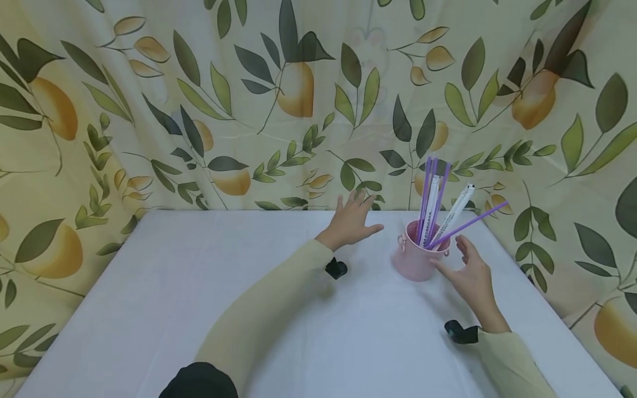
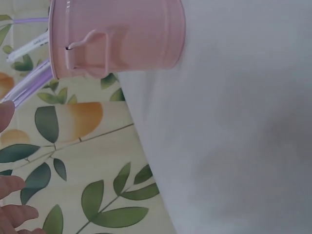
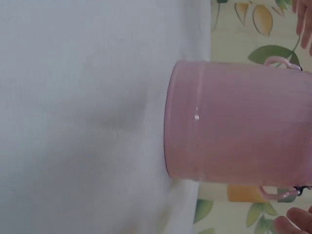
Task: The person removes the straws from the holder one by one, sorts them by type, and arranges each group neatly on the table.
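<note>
A pink bucket [image 1: 415,262] with small side handles stands upright on the white table. Several thin purple sticks [image 1: 478,220] and white printed pen-like sticks [image 1: 455,213] rise out of it; their kind is not clear. To its left, my left hand [image 1: 350,222] hovers with fingers spread, apart from the bucket. My right hand [image 1: 473,279] is at the bucket's right side, thumb and fingers parted and loosely bent. Whether its thumb touches the bucket I cannot tell. Both wrist views show the bucket's wall [image 3: 243,122] close up, with only fingertips [image 2: 19,214] at the edge.
White cloth covers the table [image 1: 199,287]. Behind it and along its sides hangs a curtain [image 1: 298,138] printed with leaves and fruit. Black devices [image 1: 460,333] are worn at both wrists. A dark rounded shape [image 1: 199,381] covers part of the left sleeve at the bottom.
</note>
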A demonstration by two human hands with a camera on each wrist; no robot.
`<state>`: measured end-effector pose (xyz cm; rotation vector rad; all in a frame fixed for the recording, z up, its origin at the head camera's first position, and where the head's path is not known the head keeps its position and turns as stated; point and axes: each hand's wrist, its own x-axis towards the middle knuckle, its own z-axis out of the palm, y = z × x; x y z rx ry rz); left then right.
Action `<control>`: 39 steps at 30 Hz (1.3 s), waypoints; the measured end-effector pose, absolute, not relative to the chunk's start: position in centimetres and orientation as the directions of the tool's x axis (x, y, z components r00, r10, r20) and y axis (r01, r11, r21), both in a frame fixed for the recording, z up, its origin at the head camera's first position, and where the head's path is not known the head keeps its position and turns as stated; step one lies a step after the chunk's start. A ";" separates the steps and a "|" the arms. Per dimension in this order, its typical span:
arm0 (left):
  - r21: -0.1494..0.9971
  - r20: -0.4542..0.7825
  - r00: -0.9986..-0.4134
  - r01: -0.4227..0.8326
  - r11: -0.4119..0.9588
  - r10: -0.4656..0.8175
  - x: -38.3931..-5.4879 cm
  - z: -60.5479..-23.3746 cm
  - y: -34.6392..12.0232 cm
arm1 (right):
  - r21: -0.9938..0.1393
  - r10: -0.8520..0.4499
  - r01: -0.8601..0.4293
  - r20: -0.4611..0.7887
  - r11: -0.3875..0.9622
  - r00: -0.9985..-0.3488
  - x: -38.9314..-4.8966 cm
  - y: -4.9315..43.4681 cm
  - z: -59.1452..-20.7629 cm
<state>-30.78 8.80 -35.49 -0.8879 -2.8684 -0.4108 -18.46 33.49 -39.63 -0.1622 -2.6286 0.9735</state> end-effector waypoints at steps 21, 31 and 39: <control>0.682 0.189 -0.826 0.499 0.534 0.531 -34.0 -35.0 15.1 | -0.804 0.299 0.019 0.199 0.595 -0.933 -19.7 32.3 -41.2; 0.807 0.309 -0.810 0.501 0.313 0.498 -32.3 -34.2 18.0 | -0.784 0.331 0.023 0.236 0.621 -0.913 -19.8 32.7 -42.4; 0.793 0.295 -0.764 0.531 0.299 0.573 -30.9 -33.9 20.2 | -0.789 0.307 0.006 0.233 0.615 -0.923 -19.8 32.5 -41.5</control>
